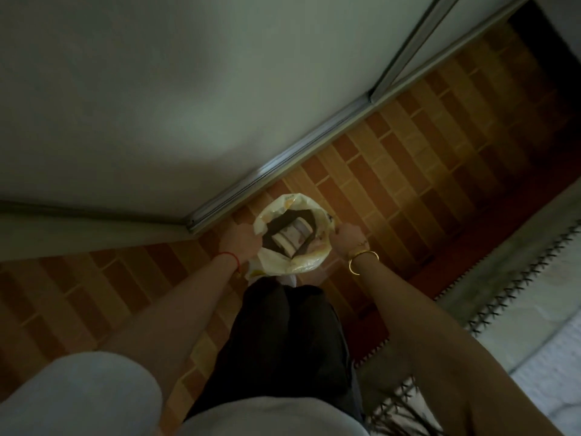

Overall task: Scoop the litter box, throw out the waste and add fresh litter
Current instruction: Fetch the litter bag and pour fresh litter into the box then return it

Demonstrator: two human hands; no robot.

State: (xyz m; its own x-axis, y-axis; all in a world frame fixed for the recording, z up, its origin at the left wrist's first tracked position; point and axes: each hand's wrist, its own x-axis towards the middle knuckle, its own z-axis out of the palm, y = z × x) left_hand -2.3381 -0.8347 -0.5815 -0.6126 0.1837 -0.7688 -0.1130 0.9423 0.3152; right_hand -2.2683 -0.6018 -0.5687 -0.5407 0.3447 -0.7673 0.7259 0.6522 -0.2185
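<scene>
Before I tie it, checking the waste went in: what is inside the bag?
The left hand and right hand hold the bag open. Inside lies a pale round container, tilted. Beneath it all is dark; any waste is hidden.

The room is dim, with a muddy greenish cast. A soft pool of light lies on the smooth pale wall panel (163, 99), fading toward its edges. The orange-brown brick-patterned floor (408, 171) sinks to near black at the upper right. The crinkled pale plastic bag (301, 262) stands out brightest. Everything looks soft and smeared; straight lines bow near the edges.
</scene>
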